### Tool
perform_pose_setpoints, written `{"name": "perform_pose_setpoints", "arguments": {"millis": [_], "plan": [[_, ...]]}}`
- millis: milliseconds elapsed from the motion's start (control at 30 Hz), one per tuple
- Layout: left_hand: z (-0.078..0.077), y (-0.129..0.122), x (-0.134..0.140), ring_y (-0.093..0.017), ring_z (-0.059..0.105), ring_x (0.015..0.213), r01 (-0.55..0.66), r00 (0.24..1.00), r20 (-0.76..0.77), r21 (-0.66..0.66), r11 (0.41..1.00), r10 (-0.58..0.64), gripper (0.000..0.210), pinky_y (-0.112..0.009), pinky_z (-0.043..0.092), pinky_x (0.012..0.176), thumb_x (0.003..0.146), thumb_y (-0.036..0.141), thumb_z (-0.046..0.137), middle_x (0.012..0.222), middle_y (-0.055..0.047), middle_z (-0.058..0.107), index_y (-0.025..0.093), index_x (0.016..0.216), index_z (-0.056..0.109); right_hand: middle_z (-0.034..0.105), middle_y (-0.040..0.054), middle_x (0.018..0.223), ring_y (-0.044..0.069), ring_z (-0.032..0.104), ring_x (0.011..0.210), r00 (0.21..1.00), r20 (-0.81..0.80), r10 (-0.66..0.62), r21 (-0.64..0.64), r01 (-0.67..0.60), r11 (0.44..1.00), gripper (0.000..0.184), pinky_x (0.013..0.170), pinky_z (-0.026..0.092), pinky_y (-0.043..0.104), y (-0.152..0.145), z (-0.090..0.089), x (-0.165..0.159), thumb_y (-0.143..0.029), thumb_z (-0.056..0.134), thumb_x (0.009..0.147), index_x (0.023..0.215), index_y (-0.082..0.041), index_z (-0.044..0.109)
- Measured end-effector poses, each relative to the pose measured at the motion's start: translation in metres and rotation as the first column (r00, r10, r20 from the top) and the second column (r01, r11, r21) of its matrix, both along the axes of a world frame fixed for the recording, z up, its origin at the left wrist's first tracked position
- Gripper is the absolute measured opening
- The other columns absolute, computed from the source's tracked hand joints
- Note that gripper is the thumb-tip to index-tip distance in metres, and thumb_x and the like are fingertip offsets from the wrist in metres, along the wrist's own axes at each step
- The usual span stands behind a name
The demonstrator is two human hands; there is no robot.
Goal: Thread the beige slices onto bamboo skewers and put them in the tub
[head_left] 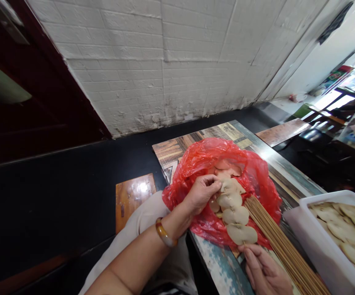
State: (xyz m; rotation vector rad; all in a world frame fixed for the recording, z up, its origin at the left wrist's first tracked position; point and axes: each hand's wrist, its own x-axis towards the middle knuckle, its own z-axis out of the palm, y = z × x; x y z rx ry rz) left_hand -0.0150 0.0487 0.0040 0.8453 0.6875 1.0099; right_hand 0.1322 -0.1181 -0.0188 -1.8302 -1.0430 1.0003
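My right hand [265,266] pinches the lower end of a thin bamboo skewer [244,243]. Threaded along that skewer are several pale, round potato slices [236,215], overlapping in a row that slants up over a red plastic bag [214,153]. With thumb and index finger closed, my left hand [203,190] grips a potato slice near the row's upper end; a bangle is on that wrist. More slices lie inside the opened bag, partly hidden. Right of the row, a thick bundle of bamboo skewers [283,241] rests with its far end on the bag.
A white plastic tub [306,223] of potato slices stands at the right. The bag sits on a wood-patterned table [171,149]. A wooden stool [134,196] is left of my legs, and a bench [283,132] stands beyond the table. Behind is a white brick-textured wall [165,61].
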Motion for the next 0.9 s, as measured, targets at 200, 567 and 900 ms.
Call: {"name": "perform_pose_setpoints", "arguments": {"millis": [200,567,900], "plan": [[0.001,0.000,0.001,-0.003,0.036,0.040,-0.008,0.998,-0.060,0.043,0.999,0.011,0.026,-0.018,0.027,0.041,0.067,0.037,0.064,0.050,0.004,0.046,0.012,0.068,0.056,0.039,-0.0066,0.039,0.008,0.033,0.031,1.000,0.017,0.010,0.025,-0.010,1.000,0.038,0.031,0.026,0.020,0.001,0.000,-0.001,-0.055,0.052,0.072,0.076,-0.018,0.063],[0.003,-0.002,0.001,-0.004,0.036,0.040,-0.009,0.992,-0.127,0.112,0.994,0.023,0.020,-0.019,0.027,0.040,0.069,0.032,0.060,0.050,0.004,0.044,0.012,0.065,0.057,0.040,-0.0063,0.040,0.009,0.035,0.034,0.999,0.030,0.024,-0.001,-0.024,1.000,0.037,0.035,0.027,0.021,0.001,0.002,-0.001,-0.054,0.052,0.073,0.074,-0.018,0.060],[0.002,-0.002,0.001,-0.003,0.037,0.040,0.034,0.991,-0.132,0.125,0.992,-0.017,0.017,-0.017,0.027,0.041,0.071,0.029,0.058,0.052,0.005,0.043,0.012,0.066,0.055,0.032,-0.0089,0.039,0.009,0.032,0.034,0.998,-0.069,-0.001,-0.042,-0.002,0.999,0.034,0.035,0.022,0.020,0.003,0.011,-0.006,-0.052,0.052,0.074,0.076,-0.019,0.057]]}}
